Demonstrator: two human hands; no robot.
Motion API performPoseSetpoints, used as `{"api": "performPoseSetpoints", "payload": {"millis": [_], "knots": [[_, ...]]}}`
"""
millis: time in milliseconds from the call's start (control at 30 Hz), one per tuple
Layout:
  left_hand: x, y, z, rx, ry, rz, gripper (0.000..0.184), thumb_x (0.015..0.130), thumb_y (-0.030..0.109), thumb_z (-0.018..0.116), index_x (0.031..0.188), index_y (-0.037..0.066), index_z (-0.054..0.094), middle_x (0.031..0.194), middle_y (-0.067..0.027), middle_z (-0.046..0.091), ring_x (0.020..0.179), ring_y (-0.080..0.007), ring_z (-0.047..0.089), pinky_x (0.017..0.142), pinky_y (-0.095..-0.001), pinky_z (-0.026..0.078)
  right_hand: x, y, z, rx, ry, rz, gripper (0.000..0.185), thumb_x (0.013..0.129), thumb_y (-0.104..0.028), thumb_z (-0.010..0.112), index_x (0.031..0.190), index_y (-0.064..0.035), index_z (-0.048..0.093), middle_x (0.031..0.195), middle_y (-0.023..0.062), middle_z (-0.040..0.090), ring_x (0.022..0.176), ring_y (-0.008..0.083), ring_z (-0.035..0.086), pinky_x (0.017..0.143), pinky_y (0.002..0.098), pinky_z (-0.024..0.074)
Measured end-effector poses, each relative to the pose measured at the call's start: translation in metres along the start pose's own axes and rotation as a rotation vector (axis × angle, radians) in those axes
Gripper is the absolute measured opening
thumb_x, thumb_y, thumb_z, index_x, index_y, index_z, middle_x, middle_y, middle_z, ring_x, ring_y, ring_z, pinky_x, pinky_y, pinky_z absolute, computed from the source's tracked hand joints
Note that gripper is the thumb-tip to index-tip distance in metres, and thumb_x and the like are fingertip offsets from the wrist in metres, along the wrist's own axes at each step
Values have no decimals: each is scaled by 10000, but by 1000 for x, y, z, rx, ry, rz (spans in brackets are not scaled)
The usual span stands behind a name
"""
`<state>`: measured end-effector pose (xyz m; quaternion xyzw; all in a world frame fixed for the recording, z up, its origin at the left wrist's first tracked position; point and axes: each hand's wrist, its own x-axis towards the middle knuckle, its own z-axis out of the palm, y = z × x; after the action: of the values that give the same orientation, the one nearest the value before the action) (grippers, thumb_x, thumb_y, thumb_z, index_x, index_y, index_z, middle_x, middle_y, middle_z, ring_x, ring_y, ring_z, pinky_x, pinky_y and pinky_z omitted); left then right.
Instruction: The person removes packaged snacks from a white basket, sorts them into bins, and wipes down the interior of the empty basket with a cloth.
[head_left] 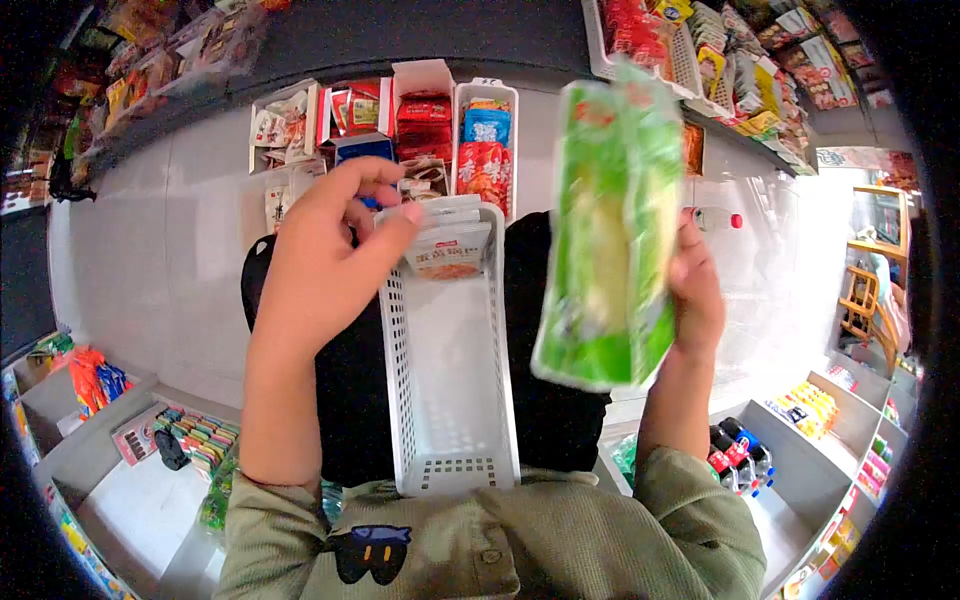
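Observation:
A white perforated plastic basket [450, 370] rests lengthwise on my lap. Several small white packets [447, 252] stand upright at its far end, and the rest of its floor is bare. My left hand [345, 235] hovers over the basket's far left corner. Its fingers are loosely curled, with a gap between thumb and forefinger and nothing visible between them. On the right, a large green clear-fronted food packet [610, 235] is held up and slightly blurred. My right hand [697, 280] grips its right edge; most of the fingers are hidden behind it.
Beyond the basket stand several open boxes [352, 108] of snack packets and a white basket [513, 150] of red and blue bags. A bottle with a red cap [716, 218] lies on the floor at right. Dark drink bottles [738, 460] sit in a shelf compartment, lower right.

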<state>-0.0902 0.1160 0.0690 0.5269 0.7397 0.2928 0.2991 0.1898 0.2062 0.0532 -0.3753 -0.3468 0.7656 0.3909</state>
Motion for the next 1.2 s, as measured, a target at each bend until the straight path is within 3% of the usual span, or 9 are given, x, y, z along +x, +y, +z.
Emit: {"api": "performPoseSetpoints", "payload": {"millis": [67, 200, 333, 433, 600, 700, 800, 900, 1200], "knots": [[-12, 3, -3, -533, -64, -203, 397, 881, 368, 598, 1080, 24, 594, 822, -54, 628, 653, -90, 552, 554, -210, 421, -24, 2, 17, 7, -51, 92, 551, 690, -126, 736, 1169, 40, 519, 1090, 133, 638, 947, 209, 644, 870, 324, 511], [-54, 17, 9, -796, -155, -241, 550, 969, 470, 372, 1116, -20, 572, 811, -66, 634, 545, -88, 544, 443, -186, 375, -59, 6, 36, 51, -202, 277, 458, 747, -12, 688, 1169, 33, 515, 1088, 113, 633, 958, 178, 631, 863, 316, 502], [-98, 6, 24, -976, -188, -269, 504, 961, 383, 454, 1269, -15, 425, 788, -40, 607, 525, -73, 553, 427, -181, 376, -84, 21, 51, -151, -243, 324, 373, 827, 41, 621, 1181, 21, 503, 1074, 102, 633, 953, 149, 622, 835, 289, 501], [-120, 16, 28, -781, -145, -407, 489, 883, 223, 612, 1263, 10, 389, 657, -43, 601, 511, -118, 581, 444, -242, 421, -103, 33, 61, -336, -234, 325, 385, 858, 33, 600, 1218, 19, 464, 1074, 91, 627, 970, 139, 609, 844, 273, 491], [-143, 9, 32, -386, -137, -367, 494, 858, 192, 616, 1247, 8, 373, 617, -116, 598, 515, -227, 607, 478, -328, 450, -123, 45, 76, -760, -148, 277, 618, 817, -3, 652, 1354, -43, 348, 801, 68, 660, 727, 113, 634, 607, 272, 488], [-146, 5, 31, -277, -150, -350, 520, 853, 180, 606, 1266, 9, 341, 650, -144, 614, 576, -304, 633, 517, -370, 478, -121, 43, 82, -1277, -303, 139, 615, 796, -131, 676, 1338, -60, 393, 633, 107, 592, 568, 242, 614, 528, 334, 466], [-143, 3, 31, -144, -68, -238, 482, 856, 138, 569, 1263, 1, 350, 747, -181, 639, 672, -383, 633, 603, -463, 506, -116, 49, 84, -1483, -412, -102, 500, 796, -155, 661, 1253, -54, 484, 645, 118, 596, 587, 289, 609, 528, 366, 476], [-142, 1, 36, -7, -70, -210, 431, 835, 103, 600, 1226, 37, 429, 801, -162, 668, 664, -323, 654, 593, -399, 510, -110, 56, 87, -1524, -458, -215, 396, 776, -107, 637, 1156, -45, 543, 692, 125, 617, 616, 300, 616, 537, 394, 488], [-142, 4, 36, 205, -133, -115, 234, 846, 119, 584, 1054, 14, 566, 796, -188, 647, 719, -360, 636, 640, -438, 509, -102, 64, 81, -1537, -519, -352, 365, 699, -32, 591, 1063, -38, 590, 715, 108, 611, 650, 285, 616, 562, 391, 500]]}}
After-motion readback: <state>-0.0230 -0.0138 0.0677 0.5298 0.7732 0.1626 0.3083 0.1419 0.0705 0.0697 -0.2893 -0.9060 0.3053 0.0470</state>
